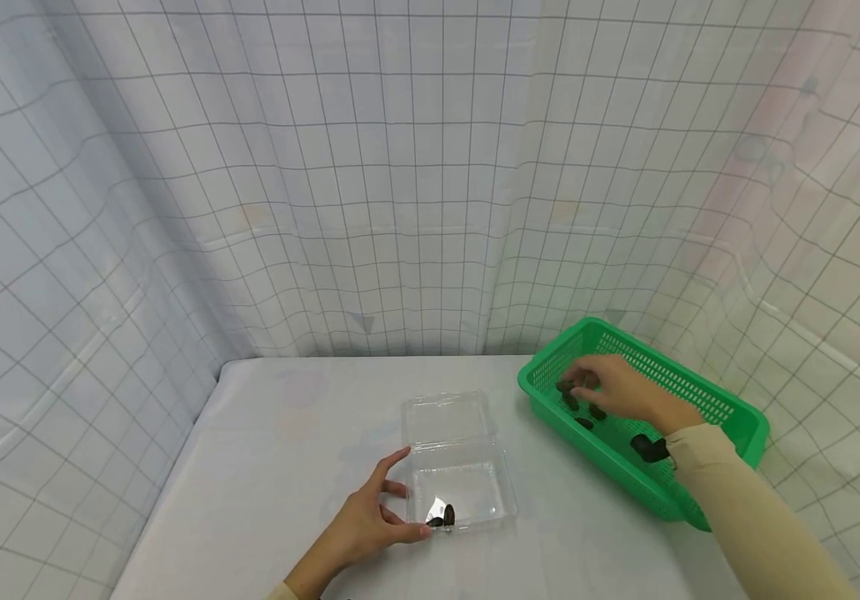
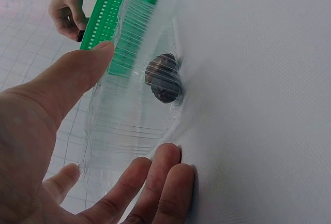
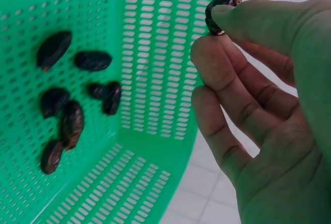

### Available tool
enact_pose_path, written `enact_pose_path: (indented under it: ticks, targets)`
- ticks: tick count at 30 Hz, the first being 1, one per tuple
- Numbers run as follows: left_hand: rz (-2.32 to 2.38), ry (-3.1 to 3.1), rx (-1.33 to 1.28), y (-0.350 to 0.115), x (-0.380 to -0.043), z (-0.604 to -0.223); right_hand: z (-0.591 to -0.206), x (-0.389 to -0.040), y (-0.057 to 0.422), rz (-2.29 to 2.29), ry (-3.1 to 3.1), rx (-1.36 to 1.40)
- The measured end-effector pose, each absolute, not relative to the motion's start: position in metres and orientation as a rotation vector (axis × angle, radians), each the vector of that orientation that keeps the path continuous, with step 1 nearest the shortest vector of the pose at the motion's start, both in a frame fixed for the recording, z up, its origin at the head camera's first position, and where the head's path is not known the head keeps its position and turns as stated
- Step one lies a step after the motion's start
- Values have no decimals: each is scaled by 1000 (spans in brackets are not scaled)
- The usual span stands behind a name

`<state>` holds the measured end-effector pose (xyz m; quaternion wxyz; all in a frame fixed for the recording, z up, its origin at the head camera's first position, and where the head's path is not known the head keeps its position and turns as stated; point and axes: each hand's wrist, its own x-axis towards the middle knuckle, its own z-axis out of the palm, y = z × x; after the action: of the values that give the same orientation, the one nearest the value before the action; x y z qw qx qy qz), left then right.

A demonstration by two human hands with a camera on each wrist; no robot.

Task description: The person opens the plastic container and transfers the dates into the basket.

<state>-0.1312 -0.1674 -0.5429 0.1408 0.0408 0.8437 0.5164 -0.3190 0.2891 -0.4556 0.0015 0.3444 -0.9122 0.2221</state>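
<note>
My left hand (image 1: 370, 517) holds the left side of a clear plastic clamshell box (image 1: 467, 492). Its thumb lies at the front corner and its index finger reaches the hinge side. Two dark dates (image 2: 164, 79) lie in the box's front left corner, seen through the ribbed wall in the left wrist view. Over the green basket (image 1: 700, 392), my right hand (image 1: 613, 387) pinches a dark, glossy date (image 3: 222, 11) between thumb and fingertips. Below it, several wrinkled brown-black dates (image 3: 72, 124) lie scattered on the basket's perforated floor.
The box's lid (image 1: 445, 417) lies folded back, away from me. A white cloth covers the table (image 1: 272, 450). White curtains with a grid pattern (image 1: 400, 183) hang behind and on both sides, close to the basket's right edge.
</note>
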Motion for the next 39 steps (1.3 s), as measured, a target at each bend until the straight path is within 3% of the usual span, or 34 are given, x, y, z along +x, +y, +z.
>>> enact_pose_path:
  ticks: [19,27,39]
  targets:
    - [1483,2447,116,-167,-131,-542,-480,-338,322,687,-3057,992]
    - [1484,2448,117,-168,-132,-542,-502,-357,344,703,-2989,1127]
    - [1471,2444,112,-168,-133,-543,-477,-336,319,633,-3020,985]
